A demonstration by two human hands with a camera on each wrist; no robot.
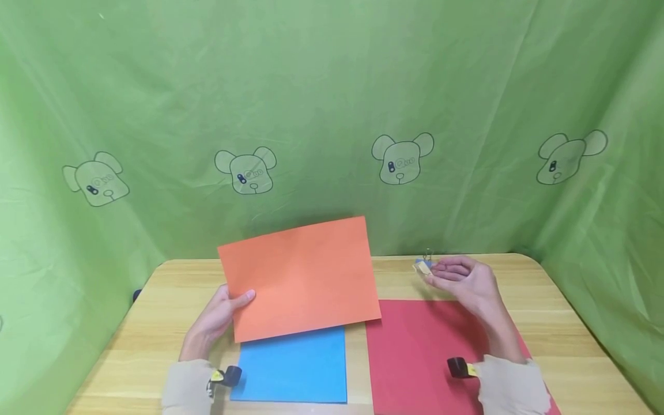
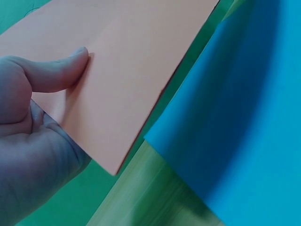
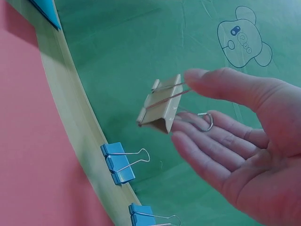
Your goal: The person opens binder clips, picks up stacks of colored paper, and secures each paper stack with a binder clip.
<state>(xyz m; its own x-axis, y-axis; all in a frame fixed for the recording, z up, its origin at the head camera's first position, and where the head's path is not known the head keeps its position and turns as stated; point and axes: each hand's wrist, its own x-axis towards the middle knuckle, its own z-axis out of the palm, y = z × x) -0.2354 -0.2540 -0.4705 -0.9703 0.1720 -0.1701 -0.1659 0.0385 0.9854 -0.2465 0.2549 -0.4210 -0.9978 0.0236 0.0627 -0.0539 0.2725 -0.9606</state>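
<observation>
My left hand (image 1: 215, 317) grips an orange sheet of paper (image 1: 301, 276) by its left edge, thumb flat on the face toward me, other fingers hidden behind. The sheet is raised and tilted above a blue sheet (image 1: 293, 369), covering its far part. At the back right, my right hand (image 1: 469, 282) pinches a cream binder clip (image 3: 162, 103) in the air. Its wire handles lie between thumb and fingers, and the clip body points away from the palm. Beyond it, a blue binder clip (image 3: 120, 162) and another blue binder clip (image 3: 142, 215) show near the table's far edge.
A large red sheet (image 1: 415, 357) lies on the wooden table (image 1: 565, 346) under my right forearm. Green curtain (image 1: 321, 115) with printed bear heads hangs behind the table and along both sides.
</observation>
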